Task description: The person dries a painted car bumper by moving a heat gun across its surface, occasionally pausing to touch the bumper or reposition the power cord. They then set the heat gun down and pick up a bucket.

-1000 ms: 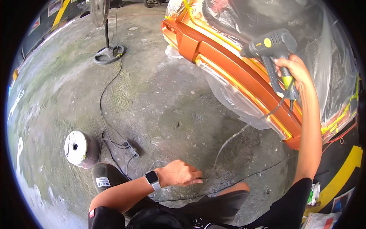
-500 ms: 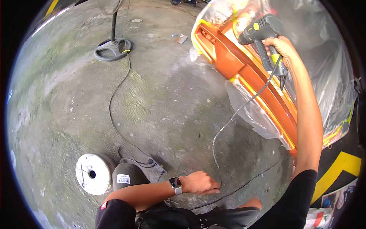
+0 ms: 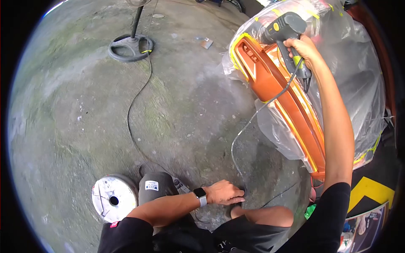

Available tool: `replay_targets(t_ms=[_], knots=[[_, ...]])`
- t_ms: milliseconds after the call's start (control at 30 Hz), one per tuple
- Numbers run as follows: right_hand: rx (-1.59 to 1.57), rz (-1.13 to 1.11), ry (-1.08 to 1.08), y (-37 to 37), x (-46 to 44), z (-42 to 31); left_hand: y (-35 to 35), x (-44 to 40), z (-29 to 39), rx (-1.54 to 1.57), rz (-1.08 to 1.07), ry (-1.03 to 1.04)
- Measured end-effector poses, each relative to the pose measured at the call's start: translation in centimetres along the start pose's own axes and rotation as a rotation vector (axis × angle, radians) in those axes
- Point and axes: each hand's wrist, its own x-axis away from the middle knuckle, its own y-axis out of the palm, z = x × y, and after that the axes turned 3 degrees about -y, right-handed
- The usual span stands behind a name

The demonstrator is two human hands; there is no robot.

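Observation:
My right hand is wrapped round the handle of a dark grey heat gun with yellow marks. The gun is held over the far part of an orange bumper, which is edged with yellow tape and surrounded by clear plastic sheeting. A grey cord hangs from the gun's handle and runs down toward my left hand. That hand is closed above the floor near my knees, a watch on its wrist; what its curled fingers hold, if anything, is hidden.
A round white container stands on the concrete floor beside my knee. A fan base stands at the back, its dark cable trailing toward a power strip. Yellow-and-black flooring and a printed sheet lie at the lower right.
The view has turned, so the bumper appears more upright and farther right. My right hand and the heat gun have moved up toward the bumper's far end. My left hand stays closed.

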Motion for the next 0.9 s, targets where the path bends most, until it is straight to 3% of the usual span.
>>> replay_targets(t_ms=[200,267,333,400,667,733,900], knots=[[0.072,-0.037,-0.146,3.8,-4.7,-1.7,-3.0,1.3,-0.8,-0.143,-0.015,-0.107],[0.169,-0.023,-0.161,5.6,-6.9,-0.3,-3.4,2.3,-1.6,-0.142,0.141,-0.096],[0.594,0.006,-0.158,8.0,-7.0,-0.9,-4.7,3.0,-1.6,-0.191,0.124,-0.167],[0.706,0.084,-0.087,11.1,-5.7,-0.9,-5.7,3.3,-1.6,-0.241,0.083,-0.217],[0.689,0.021,-0.065,18.5,1.8,3.7,-4.9,4.1,-2.3,-0.237,0.093,-0.207],[0.737,0.181,-0.204,20.3,5.3,7.0,-5.0,4.1,-2.2,-0.251,-0.012,-0.238],[0.482,0.104,-0.059,23.6,13.5,13.5,-4.3,5.0,-3.3,-0.334,-0.165,-0.381]])
